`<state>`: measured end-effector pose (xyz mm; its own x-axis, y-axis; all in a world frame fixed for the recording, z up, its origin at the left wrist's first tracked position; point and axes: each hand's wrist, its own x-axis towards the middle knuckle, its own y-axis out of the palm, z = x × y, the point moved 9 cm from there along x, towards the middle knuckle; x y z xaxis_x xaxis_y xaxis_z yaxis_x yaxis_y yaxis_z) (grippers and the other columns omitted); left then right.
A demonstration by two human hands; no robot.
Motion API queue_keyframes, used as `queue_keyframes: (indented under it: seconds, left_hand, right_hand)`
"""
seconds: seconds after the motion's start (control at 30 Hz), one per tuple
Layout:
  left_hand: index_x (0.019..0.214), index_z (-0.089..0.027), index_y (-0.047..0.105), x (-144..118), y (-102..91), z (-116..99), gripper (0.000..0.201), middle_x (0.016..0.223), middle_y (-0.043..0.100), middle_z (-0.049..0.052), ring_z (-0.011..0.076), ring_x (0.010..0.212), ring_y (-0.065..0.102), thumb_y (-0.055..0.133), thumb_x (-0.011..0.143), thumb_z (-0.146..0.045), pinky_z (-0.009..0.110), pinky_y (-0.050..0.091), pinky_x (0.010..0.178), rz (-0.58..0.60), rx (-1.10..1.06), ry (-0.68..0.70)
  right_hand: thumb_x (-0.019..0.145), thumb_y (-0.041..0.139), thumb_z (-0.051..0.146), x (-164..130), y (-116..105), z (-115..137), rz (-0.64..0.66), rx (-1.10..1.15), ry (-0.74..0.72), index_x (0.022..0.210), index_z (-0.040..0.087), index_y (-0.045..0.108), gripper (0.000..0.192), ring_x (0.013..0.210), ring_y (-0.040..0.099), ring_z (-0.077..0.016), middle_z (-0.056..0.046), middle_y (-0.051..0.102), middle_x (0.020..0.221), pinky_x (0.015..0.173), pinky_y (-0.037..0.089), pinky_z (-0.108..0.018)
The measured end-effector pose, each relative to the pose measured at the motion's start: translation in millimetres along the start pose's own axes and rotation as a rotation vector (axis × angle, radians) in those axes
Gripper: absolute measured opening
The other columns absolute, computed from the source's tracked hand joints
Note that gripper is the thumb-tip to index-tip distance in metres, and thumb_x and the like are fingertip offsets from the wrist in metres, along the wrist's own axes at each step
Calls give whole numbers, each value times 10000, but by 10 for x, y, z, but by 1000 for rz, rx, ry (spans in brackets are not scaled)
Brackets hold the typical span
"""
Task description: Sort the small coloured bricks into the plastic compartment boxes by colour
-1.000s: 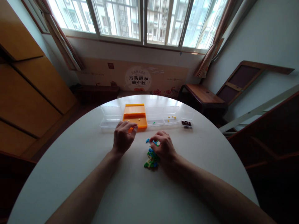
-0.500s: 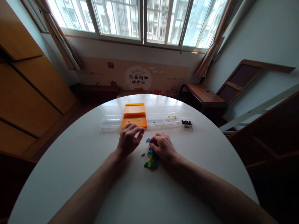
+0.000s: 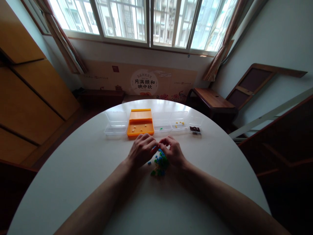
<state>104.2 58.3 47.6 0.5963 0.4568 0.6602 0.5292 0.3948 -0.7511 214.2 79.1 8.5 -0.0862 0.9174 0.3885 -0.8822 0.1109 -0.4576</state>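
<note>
My left hand point(image 3: 143, 147) and my right hand point(image 3: 171, 151) meet fingertip to fingertip above a heap of small blue, green and yellowish pieces point(image 3: 160, 163) on the white table. Both hands are pinched closed; whatever is between the fingertips is too small or hidden to name. A single blue piece point(image 3: 149, 163) lies just left of the heap. Beyond my left hand stands an orange open box point(image 3: 140, 133) with several pale pieces in its front part.
Clear open boxes stand in a row: one point(image 3: 115, 130) left of the orange box, one point(image 3: 161, 126) with a green piece, one point(image 3: 179, 127) with several yellow pieces, and a small one point(image 3: 195, 130) of dark brown pieces. The round white table point(image 3: 73, 182) curves away at both sides.
My left hand has moved right and down from in front of the orange box to meet the right hand. My right hand has lifted slightly off the heap, uncovering more pieces.
</note>
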Motion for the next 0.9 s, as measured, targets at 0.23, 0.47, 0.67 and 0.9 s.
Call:
queue_keyframes:
  seconds: [0.23,0.47,0.67,0.9]
  left_hand:
    - [734,-194,613,-18,-9,34,195,734,632,31,170,741,516,534,904,-245,315,405,708,-16,54,-4]
    - [779,-197,631,-33,42,192,132,775,656,30,178,755,532,565,883,-244,317,429,722,-19,-14,-119]
    - [775,-188,639,-74,-53,548,118,777,658,38,208,816,549,586,857,-255,351,456,787,-137,17,-382]
    - [766,-191,673,-90,-158,961,122,773,684,42,237,828,557,605,821,-275,371,449,806,-240,90,-582]
  right_hand:
    - [825,574,245,-8,6,-8,14,-9,10,767,192,684,135,768,552,-165,-21,596,756,746,438,-296]
    - [807,575,229,-19,-111,-28,-107,9,23,817,190,712,143,762,552,-169,-32,619,764,737,452,-298]
    - [800,564,225,-32,-200,-167,-209,58,90,820,177,705,151,720,545,-156,-30,623,767,702,447,-287]
    - [775,552,205,-23,-223,-206,-198,35,103,815,181,711,166,723,535,-161,-30,626,760,715,449,-291]
